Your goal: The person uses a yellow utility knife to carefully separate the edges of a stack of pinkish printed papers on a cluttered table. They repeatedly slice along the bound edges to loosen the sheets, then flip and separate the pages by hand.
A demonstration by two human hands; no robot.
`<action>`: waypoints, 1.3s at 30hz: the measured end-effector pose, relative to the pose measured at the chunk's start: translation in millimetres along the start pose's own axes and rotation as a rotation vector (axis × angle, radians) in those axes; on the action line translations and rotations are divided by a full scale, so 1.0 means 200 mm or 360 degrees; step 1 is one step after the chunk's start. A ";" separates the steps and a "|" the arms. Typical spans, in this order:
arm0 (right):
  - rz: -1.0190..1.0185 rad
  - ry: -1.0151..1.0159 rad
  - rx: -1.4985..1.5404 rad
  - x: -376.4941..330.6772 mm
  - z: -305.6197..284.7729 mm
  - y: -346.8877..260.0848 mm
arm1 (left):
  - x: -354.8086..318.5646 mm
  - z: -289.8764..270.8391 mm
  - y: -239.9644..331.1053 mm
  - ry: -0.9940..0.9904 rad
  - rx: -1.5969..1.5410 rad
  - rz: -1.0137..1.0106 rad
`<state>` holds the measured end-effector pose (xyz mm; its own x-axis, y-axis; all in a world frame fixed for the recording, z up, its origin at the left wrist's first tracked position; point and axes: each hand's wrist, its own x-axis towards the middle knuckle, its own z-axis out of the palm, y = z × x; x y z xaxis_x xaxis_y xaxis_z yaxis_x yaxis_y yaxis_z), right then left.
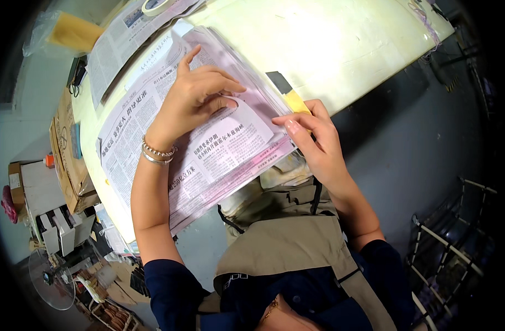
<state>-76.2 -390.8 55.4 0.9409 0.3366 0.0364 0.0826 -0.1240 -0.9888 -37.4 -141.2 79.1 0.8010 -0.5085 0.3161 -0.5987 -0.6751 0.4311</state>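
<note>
A stack of printed newspaper sheets (208, 160) lies slantwise at the near side of the pale table, its lower part pinkish. My left hand (200, 91) is over the upper sheet, little finger raised, with a gap between thumb and forefinger. Beside that thumb the sheet's edge curls up slightly; I see no clear grip on it. At the stack's right corner is my right hand (319, 135), forefinger stretched along the paper edge and thumb close below it. Its other fingers are partly hidden, near a yellow piece (298, 103) at the table edge.
Another newspaper (117, 55) lies at the far left, with a tape roll (156, 6) on it. The bright table (341, 44) stretches to the upper right. Cardboard boxes (70, 149) and a fan (51, 276) stand left; a metal rack (451, 248) stands right.
</note>
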 end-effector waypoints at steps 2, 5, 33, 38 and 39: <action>0.0004 0.0014 -0.0025 0.00 0.02 -0.01 | 0.00 0.00 -0.01 0.0011 -0.0021 0.0013; -0.0324 0.0117 -0.0466 0.01 0.07 0.01 | -0.01 0.02 -0.02 0.0031 -0.0044 -0.0002; -0.0215 0.0211 -0.0420 0.02 0.20 0.08 | -0.01 0.00 0.02 0.0127 -0.0135 0.0209; -0.0145 0.0279 -0.0311 0.02 0.21 0.08 | 0.01 -0.01 0.10 0.0378 -0.0028 0.0266; -0.0148 0.0305 -0.0316 0.01 0.21 0.07 | -0.01 0.00 0.10 0.0478 0.0019 0.0216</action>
<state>-87.0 -351.7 34.7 0.9696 0.1748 0.1712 0.2166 -0.2876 -0.9329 -50.7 -153.4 87.2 0.6789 -0.4151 0.6056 -0.6986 -0.6192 0.3587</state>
